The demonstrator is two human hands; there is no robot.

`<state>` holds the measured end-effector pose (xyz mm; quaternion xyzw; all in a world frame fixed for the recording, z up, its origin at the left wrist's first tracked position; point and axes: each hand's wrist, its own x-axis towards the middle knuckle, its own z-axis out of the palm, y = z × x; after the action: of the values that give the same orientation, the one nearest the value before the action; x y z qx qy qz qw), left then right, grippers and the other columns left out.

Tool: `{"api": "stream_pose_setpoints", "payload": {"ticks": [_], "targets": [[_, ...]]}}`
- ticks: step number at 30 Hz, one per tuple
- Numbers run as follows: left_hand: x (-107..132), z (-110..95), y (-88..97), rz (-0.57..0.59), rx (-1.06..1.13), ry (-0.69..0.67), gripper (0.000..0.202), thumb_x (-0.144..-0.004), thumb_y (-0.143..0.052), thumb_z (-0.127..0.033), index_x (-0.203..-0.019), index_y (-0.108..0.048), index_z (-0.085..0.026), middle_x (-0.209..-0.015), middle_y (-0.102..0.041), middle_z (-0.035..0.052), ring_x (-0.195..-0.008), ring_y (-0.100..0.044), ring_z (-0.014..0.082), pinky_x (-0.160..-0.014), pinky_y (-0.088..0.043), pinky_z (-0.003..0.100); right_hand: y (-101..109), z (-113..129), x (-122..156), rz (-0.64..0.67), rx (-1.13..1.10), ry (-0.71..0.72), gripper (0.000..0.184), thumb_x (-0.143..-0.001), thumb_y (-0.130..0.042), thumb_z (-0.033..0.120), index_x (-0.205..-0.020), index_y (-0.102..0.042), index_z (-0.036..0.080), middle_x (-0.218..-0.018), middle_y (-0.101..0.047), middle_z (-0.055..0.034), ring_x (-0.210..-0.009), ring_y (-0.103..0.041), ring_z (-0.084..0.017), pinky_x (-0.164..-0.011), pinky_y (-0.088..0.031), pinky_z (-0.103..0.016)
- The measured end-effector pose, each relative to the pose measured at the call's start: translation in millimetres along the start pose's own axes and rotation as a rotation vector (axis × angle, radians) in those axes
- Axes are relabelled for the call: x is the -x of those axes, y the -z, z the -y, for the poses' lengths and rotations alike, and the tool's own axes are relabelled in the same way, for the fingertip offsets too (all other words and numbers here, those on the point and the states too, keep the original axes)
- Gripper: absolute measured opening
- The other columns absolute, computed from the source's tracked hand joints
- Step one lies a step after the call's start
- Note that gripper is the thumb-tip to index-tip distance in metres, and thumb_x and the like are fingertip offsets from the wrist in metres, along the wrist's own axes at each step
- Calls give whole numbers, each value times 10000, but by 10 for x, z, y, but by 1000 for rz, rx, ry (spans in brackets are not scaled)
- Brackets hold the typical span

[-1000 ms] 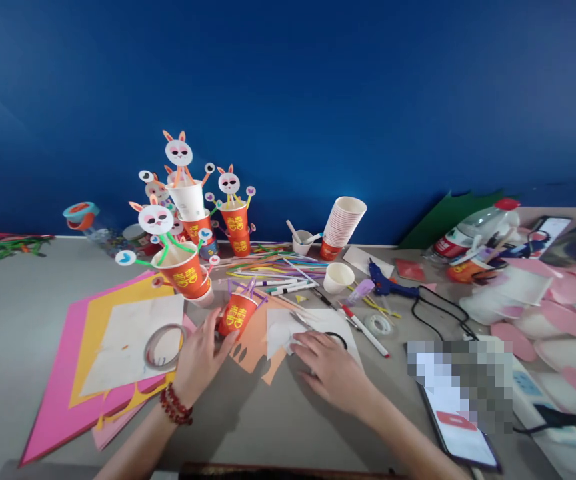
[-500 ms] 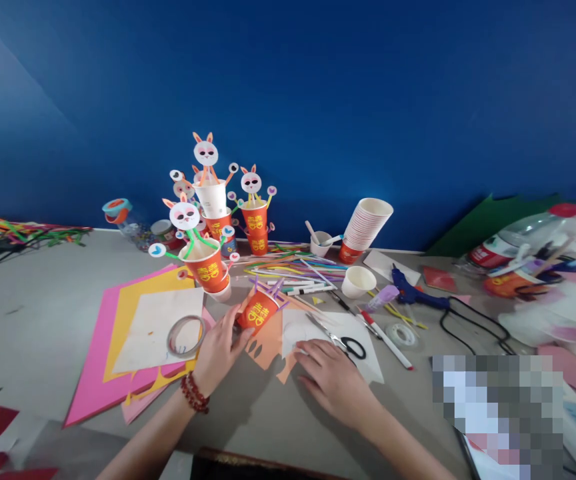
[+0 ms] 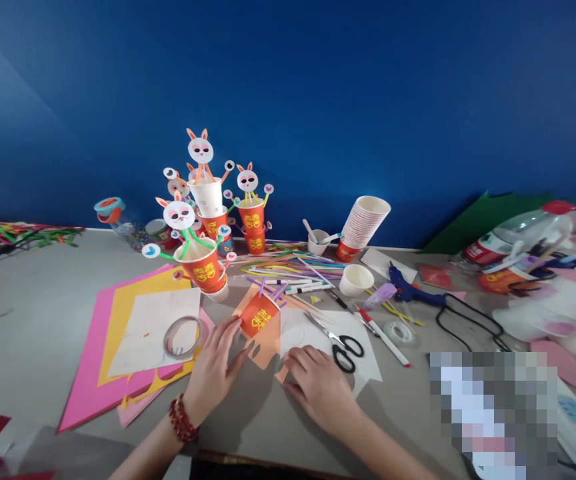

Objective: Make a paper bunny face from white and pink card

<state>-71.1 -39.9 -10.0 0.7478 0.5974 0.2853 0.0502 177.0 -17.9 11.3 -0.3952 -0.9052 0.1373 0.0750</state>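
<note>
A red paper cup with yellow characters and purple pipe cleaners at its mouth lies tipped on a sheet of orange paper. My left hand is beside the cup's base, thumb and fingers apart; a fingertip may still touch it. My right hand is closed with thumb and fingertips on a small piece of orange paper low over the table. Just right of that hand, black-handled scissors lie on white paper.
Cup figures with rabbit faces stand at the back left. Pink sheets and a tape roll lie left. Rightward are a marker, a blue glue gun, stacked cups and a bottle. Pipe cleaners lie behind.
My left thumb has come away from the red cup, and the hand has moved slightly down. My right fingers have curled in on the small orange paper piece.
</note>
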Motion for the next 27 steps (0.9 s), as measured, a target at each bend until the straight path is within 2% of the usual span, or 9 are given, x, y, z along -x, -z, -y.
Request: {"api": "stream_pose_setpoints", "payload": {"ticks": [3, 6, 8, 10, 14, 19, 23, 27], "targets": [[70, 92, 138, -59, -19, 40, 556, -963, -487, -309, -1465, -269, -209, -1418, -477, 144, -1332, -454, 286, -1077, -428, 458, 8, -8, 0, -2, -22, 1, 246, -866, -641, 202, -1110, -613, 195, -1115, -653, -77, -1031, -568, -268, -884, -478, -402], [133, 346, 373, -111, -53, 105, 316, -965, -470, -293, -1271, -493, -221, -1289, -564, 115, -1249, -521, 267, -1068, -432, 452, 7, -24, 7, -3, -58, 6, 258, -863, -626, 183, -1119, -608, 199, -1147, -644, -72, -1051, -560, -268, -896, -478, -410], [190, 530, 509, -90, -82, 151, 226, -963, -462, -314, -1148, -563, -230, -1229, -597, 100, -1199, -548, 266, -1005, -479, 432, 6, -32, 10, -4, -73, 11, 262, -858, -622, 175, -1119, -608, 201, -1154, -641, -69, -1053, -558, -267, -895, -478, -409], [249, 656, 571, -34, -149, 132, 237, -951, -474, -330, -1144, -572, -234, -1227, -601, 100, -1183, -551, 281, -988, -481, 449, 8, -35, 8, -3, -82, 13, 254, -859, -617, 173, -1112, -611, 200, -1135, -645, -69, -1042, -559, -264, -889, -477, -407], [265, 681, 469, 15, -243, 39, 255, -929, -510, -309, -1161, -574, -227, -1224, -591, 106, -1200, -528, 296, -996, -460, 467, 21, -38, -5, 6, -100, 10, 236, -878, -600, 182, -1113, -615, 197, -1115, -646, -71, -1035, -555, -262, -888, -471, -411], [79, 596, 287, 35, -355, 28, 225, -918, -541, -304, -1121, -600, -226, -1135, -605, 102, -1076, -556, 288, -940, -462, 457, 45, -42, 12, 46, -110, 5, 253, -886, -592, 191, -1139, -607, 199, -1156, -631, -67, -1060, -543, -269, -908, -465, -423], [-17, 586, 265, 65, -425, 36, 179, -930, -537, -336, -1042, -633, -236, -1099, -612, 87, -1005, -561, 272, -892, -460, 427, 63, -36, 35, 60, -112, 1, 318, -872, -609, 188, -1189, -590, 203, -1193, -620, -67, -1096, -529, -272, -940, -456, -422], [-52, 572, 277, 96, -447, 28, 158, -937, -528, -331, -978, -645, -233, -1054, -626, 74, -982, -559, 268, -880, -444, 418, 80, -33, 20, 81, -102, -2, 301, -880, -603, 205, -1180, -598, 191, -1184, -622, -72, -1090, -531, -270, -942, -459, -422]]}}
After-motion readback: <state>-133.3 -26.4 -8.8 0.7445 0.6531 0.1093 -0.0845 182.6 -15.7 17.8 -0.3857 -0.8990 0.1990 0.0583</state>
